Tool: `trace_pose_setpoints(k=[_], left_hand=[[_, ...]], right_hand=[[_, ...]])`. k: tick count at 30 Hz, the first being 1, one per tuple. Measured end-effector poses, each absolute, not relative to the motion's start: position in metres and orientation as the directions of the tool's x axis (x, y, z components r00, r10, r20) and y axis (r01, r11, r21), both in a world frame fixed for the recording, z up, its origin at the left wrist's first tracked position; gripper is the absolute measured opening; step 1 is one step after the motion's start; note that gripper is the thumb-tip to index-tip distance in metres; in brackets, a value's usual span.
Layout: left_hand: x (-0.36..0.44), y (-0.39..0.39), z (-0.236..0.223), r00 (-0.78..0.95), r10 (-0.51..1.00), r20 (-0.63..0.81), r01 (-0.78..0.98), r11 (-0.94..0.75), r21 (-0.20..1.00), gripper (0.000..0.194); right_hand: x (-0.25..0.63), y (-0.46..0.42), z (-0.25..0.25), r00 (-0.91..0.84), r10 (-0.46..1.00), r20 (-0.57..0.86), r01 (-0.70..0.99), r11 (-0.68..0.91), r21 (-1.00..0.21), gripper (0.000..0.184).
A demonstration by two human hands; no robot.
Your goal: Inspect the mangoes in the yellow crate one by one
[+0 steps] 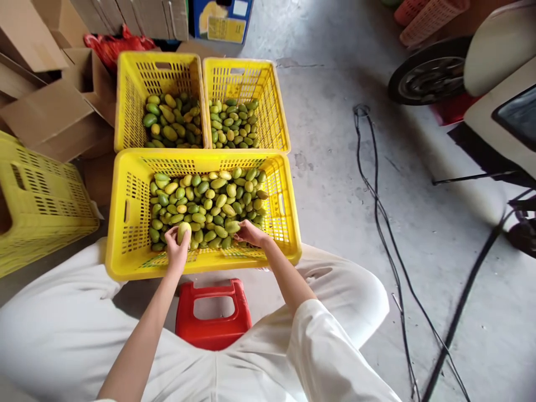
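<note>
A yellow plastic crate [201, 269] stands in front of me, its floor covered with small green and yellow mangoes [209, 204]. Near the crate's front left, my left hand [176, 252] is closed around a pale yellow-green mango [184, 232]. My right hand [251, 233] reaches over the pile on the right, its fingers closed on the end of a green mango [233, 226]. Part of the right hand's grip is hidden from above.
Two more yellow crates, back left [118, 106] and back right [282, 111], hold mangoes. Cardboard boxes [54, 114] and another yellow crate [46, 195] lie left. A red stool [213, 329] is between my legs. Black cables [377, 206] and a motorbike [498, 106] are right.
</note>
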State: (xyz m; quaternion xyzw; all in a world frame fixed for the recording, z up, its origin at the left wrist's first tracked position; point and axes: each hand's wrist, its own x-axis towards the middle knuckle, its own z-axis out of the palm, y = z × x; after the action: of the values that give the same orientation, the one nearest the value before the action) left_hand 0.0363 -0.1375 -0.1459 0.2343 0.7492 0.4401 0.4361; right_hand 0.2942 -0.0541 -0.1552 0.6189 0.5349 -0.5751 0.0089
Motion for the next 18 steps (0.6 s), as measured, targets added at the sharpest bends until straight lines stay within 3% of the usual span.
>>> trace_pose_setpoints(k=[3,6,10,13,18], left_hand=[[0.041,-0.118,-0.129,-0.429,0.721,-0.544,-0.27,0.472,0.839,0.057],[0.04,-0.102,-0.099,-0.365,0.77,-0.522,-0.3,0.434,0.85,0.053],[0.025,-0.083,-0.053,-0.181,0.845,-0.504,-0.376,0.413,0.829,0.056],[0.008,-0.068,-0.031,-0.136,0.839,-0.527,-0.423,0.432,0.797,0.058],[0.001,-0.055,-0.026,-0.148,0.789,-0.596,-0.597,0.41,0.69,0.043]], right_hand=[[0.295,-0.045,-0.123,-0.306,0.648,-0.698,0.513,-0.505,-0.694,0.061],[0.302,-0.034,-0.092,-0.301,0.699,-0.649,0.114,-0.649,-0.752,0.059],[0.321,-0.017,-0.059,-0.319,0.828,-0.462,-0.266,-0.545,-0.795,0.048],[0.336,-0.011,-0.042,-0.354,0.86,-0.367,-0.368,-0.489,-0.791,0.039],[0.339,-0.021,-0.037,-0.313,0.865,-0.392,-0.394,-0.494,-0.775,0.055]])
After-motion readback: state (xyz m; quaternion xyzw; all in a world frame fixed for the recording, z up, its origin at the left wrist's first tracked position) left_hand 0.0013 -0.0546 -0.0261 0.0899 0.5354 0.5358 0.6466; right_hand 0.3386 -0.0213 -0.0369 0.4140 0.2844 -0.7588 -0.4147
